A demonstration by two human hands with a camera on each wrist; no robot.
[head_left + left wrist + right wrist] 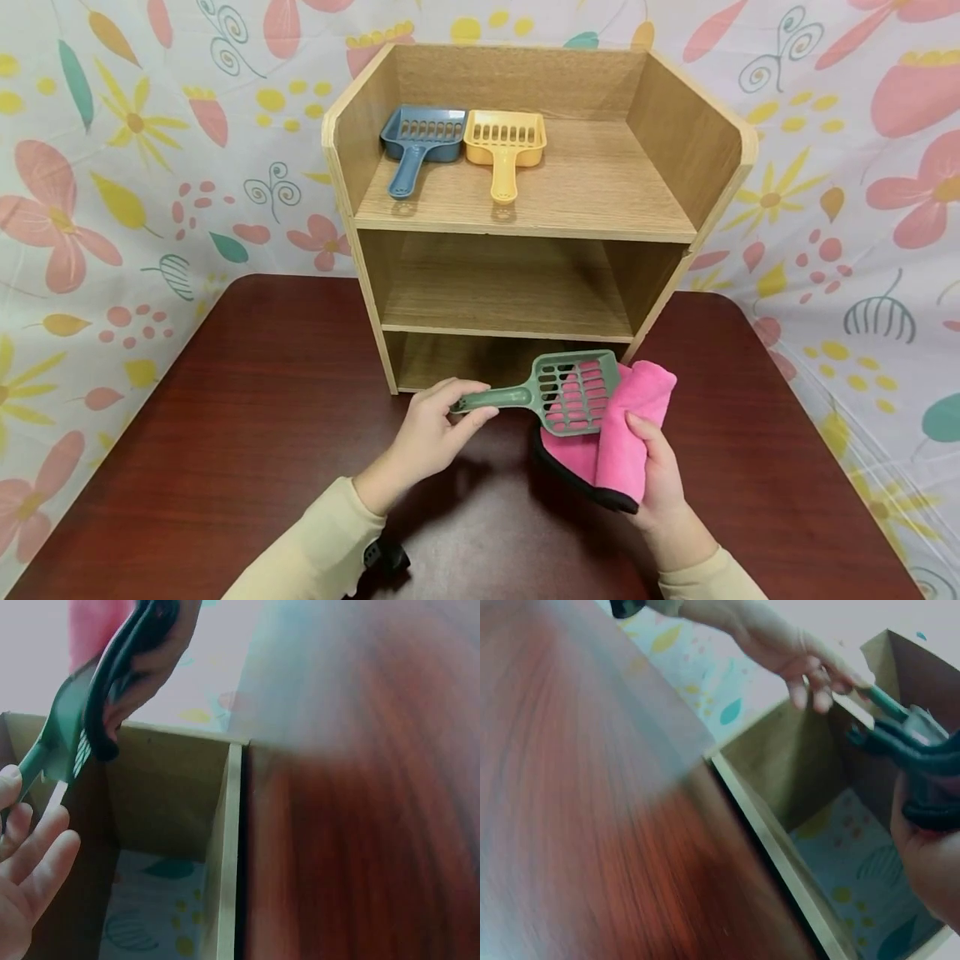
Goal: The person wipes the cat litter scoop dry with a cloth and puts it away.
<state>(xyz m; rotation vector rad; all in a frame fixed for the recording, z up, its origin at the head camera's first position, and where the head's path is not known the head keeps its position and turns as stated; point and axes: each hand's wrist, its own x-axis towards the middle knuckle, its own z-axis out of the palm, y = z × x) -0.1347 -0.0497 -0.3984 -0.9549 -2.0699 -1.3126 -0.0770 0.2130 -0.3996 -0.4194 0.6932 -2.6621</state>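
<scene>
A dark red tabletop point(247, 433) carries a wooden shelf unit point(525, 225), with a blue scoop point(420, 142) and a yellow scoop point(504, 146) already parked side by side on its top shelf.

Just in front of the unit, above the tabletop, a green scoop point(562, 392) is held by its handle in the left hand point(435, 433), fingers curled round it. A pink cloth point(622, 433) is gripped by the right hand point(660, 483) and pressed against the scoop's slotted head.

Honestly, the likely trouble: the handle is only pinched near its end, so a hard wipe could twist the scoop loose. The cloth could also get snagged in the slots.
</scene>
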